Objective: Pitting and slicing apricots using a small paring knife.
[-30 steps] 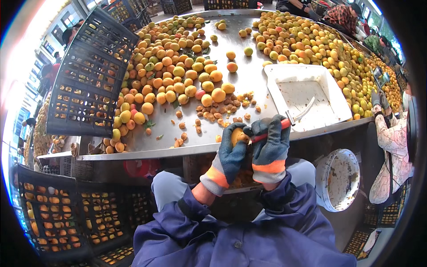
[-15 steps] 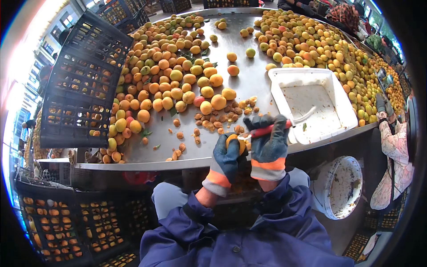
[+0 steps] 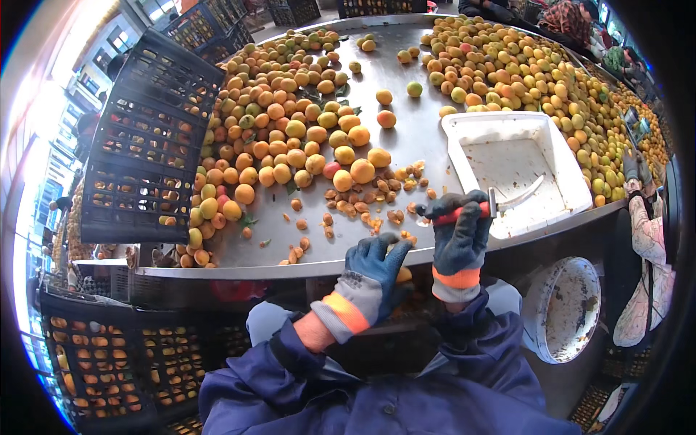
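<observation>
My right hand [image 3: 464, 225], in a dark blue and grey glove with an orange band, is closed round the red handle of a knife [image 3: 458, 214]. The knife's curved pale blade points right, over the white tub [image 3: 454, 145]. My left hand [image 3: 372, 268], gloved alike, is at the table's front edge, thumb and fingers apart. An orange apricot piece [image 3: 404, 274] shows just beside its palm, below the edge; whether it touches the glove I cannot tell. Apricot pits [image 3: 355, 206] lie on the metal table [image 3: 417, 141] beyond my hands.
Whole apricots [image 3: 290, 130] are heaped left, with another heap [image 3: 522, 80] at right. A black crate [image 3: 148, 145] leans at the table's left; more fruit-filled crates [image 3: 109, 362] stand below. A white bucket [image 3: 562, 308] is by my right knee. Another person's patterned sleeve [image 3: 645, 232] is at far right.
My left hand has loosened from the apricot it held, its fingers spreading as it turned. My right hand has moved up and right with the knife, away from the fruit.
</observation>
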A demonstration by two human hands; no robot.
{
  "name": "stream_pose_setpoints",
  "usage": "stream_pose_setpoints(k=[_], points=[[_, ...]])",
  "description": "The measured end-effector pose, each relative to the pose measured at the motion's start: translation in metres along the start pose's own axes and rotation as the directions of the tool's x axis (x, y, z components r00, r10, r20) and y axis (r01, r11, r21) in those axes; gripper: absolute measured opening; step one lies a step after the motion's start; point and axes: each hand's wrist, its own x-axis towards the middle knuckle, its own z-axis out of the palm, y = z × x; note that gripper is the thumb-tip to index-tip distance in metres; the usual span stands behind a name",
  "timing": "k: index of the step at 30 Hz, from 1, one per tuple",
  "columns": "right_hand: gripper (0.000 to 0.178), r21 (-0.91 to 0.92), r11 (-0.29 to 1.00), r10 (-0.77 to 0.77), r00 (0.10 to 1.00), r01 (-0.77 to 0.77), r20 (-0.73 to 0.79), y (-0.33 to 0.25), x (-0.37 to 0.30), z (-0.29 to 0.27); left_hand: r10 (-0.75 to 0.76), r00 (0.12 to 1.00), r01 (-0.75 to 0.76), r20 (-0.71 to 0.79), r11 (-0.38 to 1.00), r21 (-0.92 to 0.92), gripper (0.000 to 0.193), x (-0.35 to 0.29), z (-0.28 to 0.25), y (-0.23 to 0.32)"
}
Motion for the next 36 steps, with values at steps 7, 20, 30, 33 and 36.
stream_pose_setpoints(k=[7,20,30,33,36], points=[[0.033,-0.101,0.992,0.083,0.991,-0.072,0.108,-0.01,-0.005,-0.008,-0.233,0.955,0.241,-0.184,0.97,0.024,0.046,0.06,-0.012,-0.14],[0.026,-0.142,0.899,0.437,0.852,-0.414,0.288,-0.027,-0.025,-0.006,-0.532,0.763,0.598,0.367,0.367,-0.712,0.044,0.072,-0.036,-0.099],[0.016,-0.473,0.845,0.44,0.826,-0.249,0.351,-0.046,-0.053,0.015,-0.507,0.862,0.145,-0.013,0.271,-0.952,0.063,-0.004,-0.012,-0.002],[0.014,-0.551,0.818,0.42,0.829,-0.168,0.37,-0.053,-0.056,0.02,-0.491,0.871,0.171,-0.015,0.332,-0.928,0.064,-0.008,-0.007,-0.002],[0.014,-0.575,0.813,0.365,0.851,-0.093,0.378,-0.05,-0.058,0.021,-0.474,0.877,0.17,-0.083,0.467,-0.868,0.062,-0.011,-0.008,0.003]])
